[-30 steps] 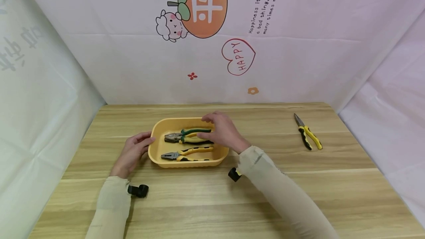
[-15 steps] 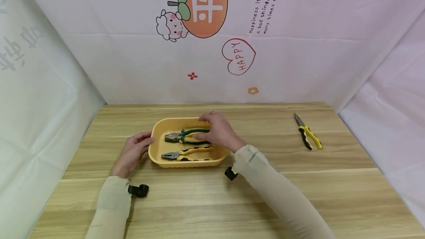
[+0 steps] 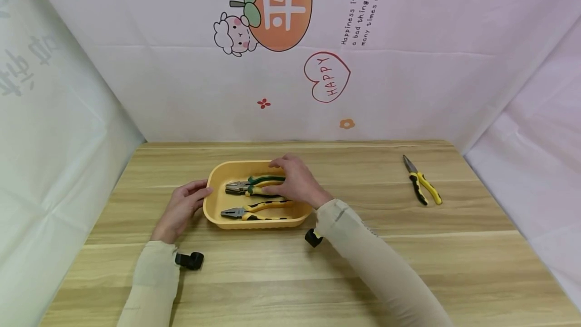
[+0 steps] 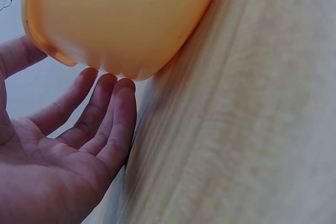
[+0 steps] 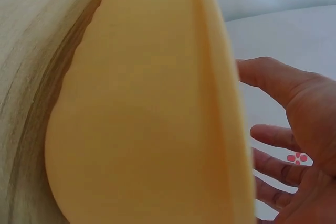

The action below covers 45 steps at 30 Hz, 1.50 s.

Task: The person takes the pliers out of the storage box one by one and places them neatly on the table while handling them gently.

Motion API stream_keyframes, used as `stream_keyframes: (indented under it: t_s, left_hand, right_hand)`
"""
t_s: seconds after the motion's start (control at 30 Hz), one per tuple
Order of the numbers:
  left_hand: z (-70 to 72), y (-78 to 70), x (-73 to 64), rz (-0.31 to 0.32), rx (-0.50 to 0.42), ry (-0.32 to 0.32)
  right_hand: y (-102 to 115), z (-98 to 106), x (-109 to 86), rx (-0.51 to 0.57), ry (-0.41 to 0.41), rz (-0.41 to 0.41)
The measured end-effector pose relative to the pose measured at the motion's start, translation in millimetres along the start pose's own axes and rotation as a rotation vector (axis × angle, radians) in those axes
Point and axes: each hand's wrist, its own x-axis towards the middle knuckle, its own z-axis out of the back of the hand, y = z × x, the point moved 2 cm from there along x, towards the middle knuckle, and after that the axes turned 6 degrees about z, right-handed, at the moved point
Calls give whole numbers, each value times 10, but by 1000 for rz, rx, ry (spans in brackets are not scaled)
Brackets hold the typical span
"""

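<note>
A yellow plastic box (image 3: 217, 201) stands on the table. My left hand (image 3: 178, 212) holds its left end, thumb over the rim and fingers against the outer wall (image 4: 126, 22). Inside lie pliers with green and yellow handles (image 3: 237, 185); whether they are one pair or two overlapping I cannot tell. In front of them are combination pliers with yellow and black handles (image 3: 233, 212). My right hand (image 3: 297, 180) hovers over the box's right end with its fingers spread, covering the green handles' ends. In the right wrist view, the box wall (image 5: 136, 103) hides part of the fingers.
Long-nose pliers (image 3: 418, 179) with yellow and black handles lie on the wooden table (image 3: 363, 170) to the right. A printed white cloth (image 3: 190, 95) hangs behind the table, with more white cloth along both sides.
My right hand has shifted slightly left over the box, covering more of the green handles. The left hand, the box and the pliers stay where they were.
</note>
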Motion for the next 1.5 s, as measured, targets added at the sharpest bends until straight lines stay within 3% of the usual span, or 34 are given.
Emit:
stream_keyframes:
  t_s: [0.97, 1.5]
  left_hand:
    - [-2, -1, 3, 4, -1, -2]
    - [-2, 4, -3, -4, -13, 6]
  right_hand:
    - [-118, -184, 24, -48, 25, 37]
    - [-116, -234, 35, -87, 88, 15]
